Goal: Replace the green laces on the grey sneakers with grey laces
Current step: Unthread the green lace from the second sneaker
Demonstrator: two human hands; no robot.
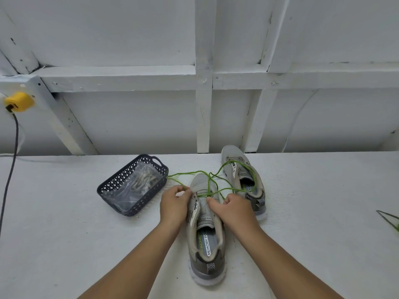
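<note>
**Green lace being worked at the near sneaker**

A grey sneaker is seen lying on the white table with its heel toward the viewer and its toe pointing away. Its insole is printed "MEMORY FOAM". The left hand is placed against the left side of this sneaker, its fingers curled and pinched on a strand of the green lace. The right hand is held on the right side of the same sneaker, its fingers curled closed around another strand of the lace, with the thumb laid over the tongue.

From the near sneaker the green lace is drawn out in loose loops beyond the toe, and part of it is draped across the second grey sneaker, which lies just beyond and to the right of the near one, also heel toward the viewer.

To the left of the near sneaker, a dark perforated plastic basket is set at an angle. Inside it a clear plastic bag is held, in which greyish laces can be made out.

Far to the right of the near sneaker, at the picture's edge, a green-tinted object is partly visible; what it is cannot be told. Far to the left, a yellow plug with a dark cable is fixed at the white wall.
</note>
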